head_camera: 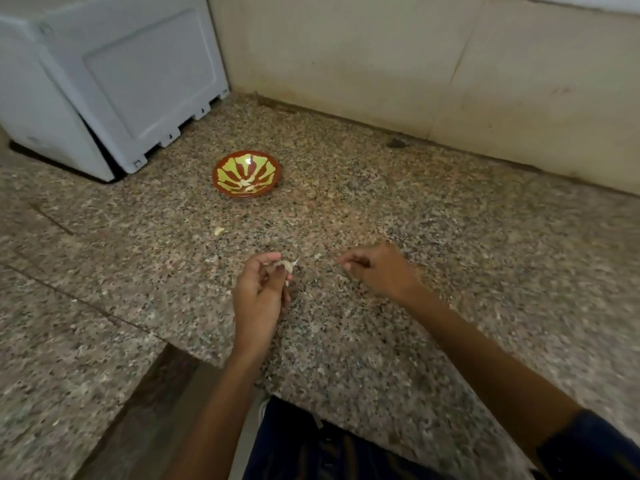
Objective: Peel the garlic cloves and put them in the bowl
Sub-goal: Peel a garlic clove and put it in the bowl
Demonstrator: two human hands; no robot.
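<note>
Left hand (pixel 258 296) pinches garlic clove (pixel 285 265), tip pointing right; right hand (pixel 375 268) curled, contents unclear.

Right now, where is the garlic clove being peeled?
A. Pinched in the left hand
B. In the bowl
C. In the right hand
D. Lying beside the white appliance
A: the left hand pinches the garlic clove at its fingertips, over the counter.

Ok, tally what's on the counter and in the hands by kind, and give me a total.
Bowl: 1, red and yellow
Garlic clove pinched in the left hand: 1
Loose pale scrap lying on the counter: 1
White appliance: 1
Total: 4
Whatever lies in the bowl or in the right hand is too blurred to count.
</note>
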